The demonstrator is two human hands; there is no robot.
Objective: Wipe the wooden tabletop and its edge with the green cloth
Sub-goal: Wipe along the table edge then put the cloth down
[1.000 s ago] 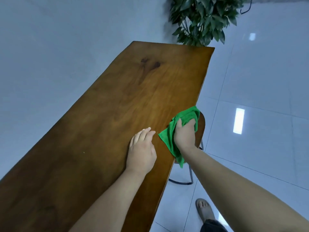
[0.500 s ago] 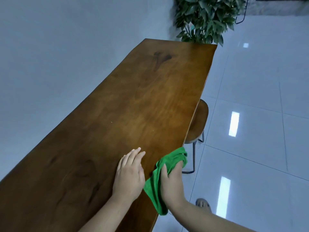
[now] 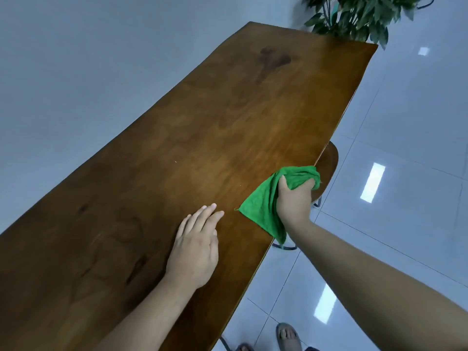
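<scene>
A long brown wooden tabletop (image 3: 202,138) runs from the near left to the far right, its right edge facing the tiled floor. My right hand (image 3: 293,201) grips a bunched green cloth (image 3: 263,206) at that right edge, with part of the cloth lying on the top and a corner hanging over the side. My left hand (image 3: 196,247) rests flat on the wood just left of the cloth, fingers together, holding nothing.
A round wooden stool (image 3: 328,160) stands under the table's right edge, just beyond the cloth. A leafy potted plant (image 3: 354,13) stands past the far end. A grey wall runs along the left side. My sandalled feet (image 3: 286,335) stand on glossy white tiles.
My right hand has slid the cloth farther along the right edge, back toward the stool. The left hand has stayed flat on the top. The view has shifted.
</scene>
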